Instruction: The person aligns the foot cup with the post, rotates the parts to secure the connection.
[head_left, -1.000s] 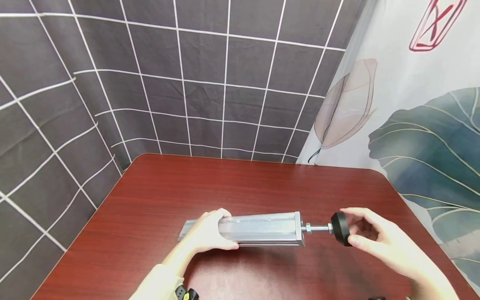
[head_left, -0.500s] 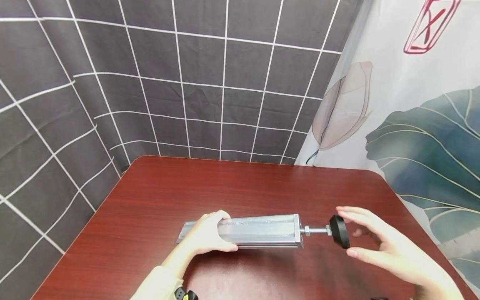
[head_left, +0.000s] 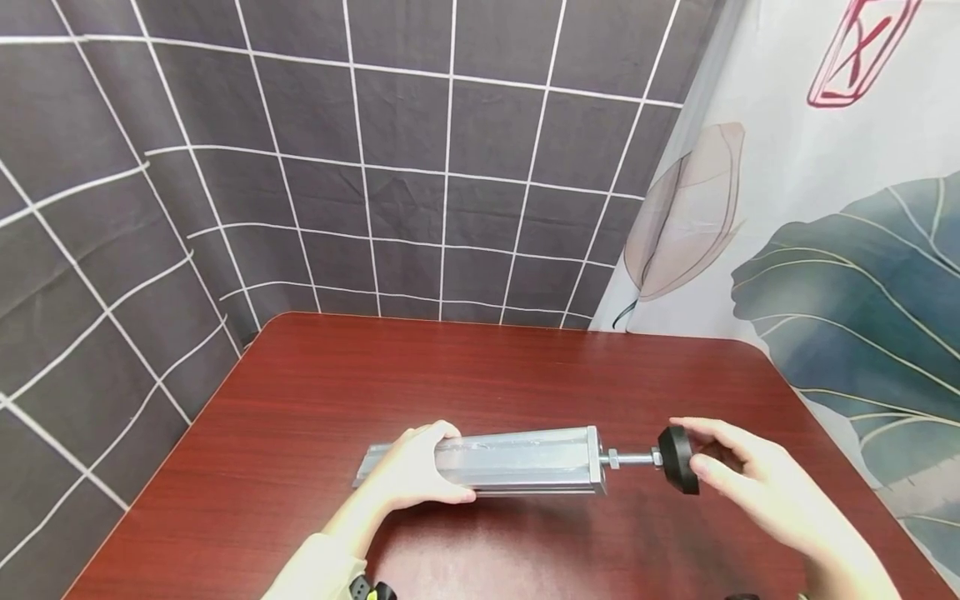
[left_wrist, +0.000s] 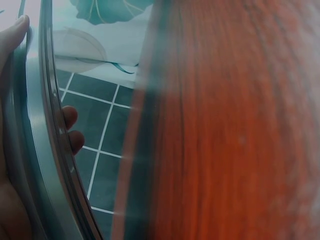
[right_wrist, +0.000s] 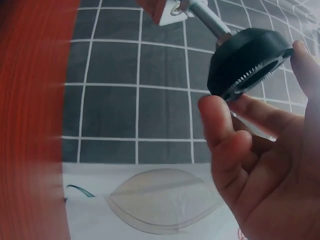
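Wood-grained red table [head_left: 450, 367], left hand [head_left: 408, 471] curled round grooved metal bar [head_left: 525, 461], right hand [head_left: 753, 477] pinching round black foot [head_left: 677, 460]

The left grip [head_left: 412, 471] and the right grip [head_left: 753, 477] are both bare hands. A pale cream sleeve [head_left: 317, 571], plain in its visible stretch, covers the left forearm and ends in a soft cuff near the wrist. At that cuff sits a small black wrist device [head_left: 362, 588] with tiny round dots, a rounded knob and a bright yellow-green patch. By the right wrist, a dark piece [head_left: 742, 597] shows, too cropped to make out.
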